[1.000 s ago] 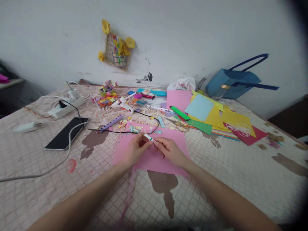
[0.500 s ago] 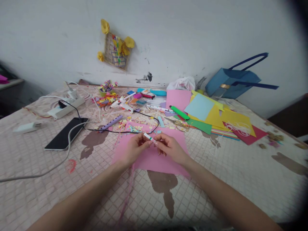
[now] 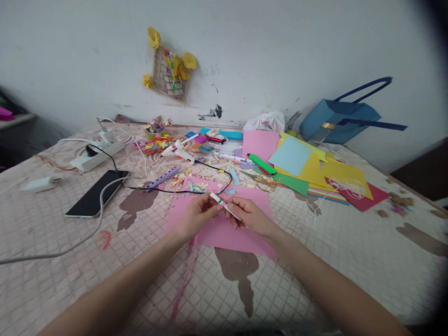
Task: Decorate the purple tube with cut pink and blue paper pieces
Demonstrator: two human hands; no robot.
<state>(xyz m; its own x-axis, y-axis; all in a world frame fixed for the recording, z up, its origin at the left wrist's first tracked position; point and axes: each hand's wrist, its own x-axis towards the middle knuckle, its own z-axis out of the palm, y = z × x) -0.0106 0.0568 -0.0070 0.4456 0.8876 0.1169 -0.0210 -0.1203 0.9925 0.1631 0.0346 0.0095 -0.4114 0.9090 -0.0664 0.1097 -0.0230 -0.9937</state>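
A thin white stick with a green band (image 3: 217,199) is pinched between both hands, slanting down to the right. My left hand (image 3: 198,213) closes its fingertips on the upper end. Further down, my right hand (image 3: 250,216) grips it with thumb and fingers, covering part of it. What exactly the stick is, I cannot tell. Beneath the hands a pink paper sheet (image 3: 224,239) lies on the quilted tablecloth. Just beyond the hands are small paper scraps (image 3: 196,187) and a black cord (image 3: 168,190).
Behind lie a white glue gun (image 3: 178,151), scissors (image 3: 263,181), a green cutter (image 3: 261,164) and yellow paper (image 3: 315,172). At left are a dark phone (image 3: 98,193) and a power strip (image 3: 97,157) with cables. A blue bag (image 3: 341,120) stands at back right.
More of the white stick shows now, with its lower end visible past my right fingers. My right hand has shifted slightly; the left stays nearly where it was.
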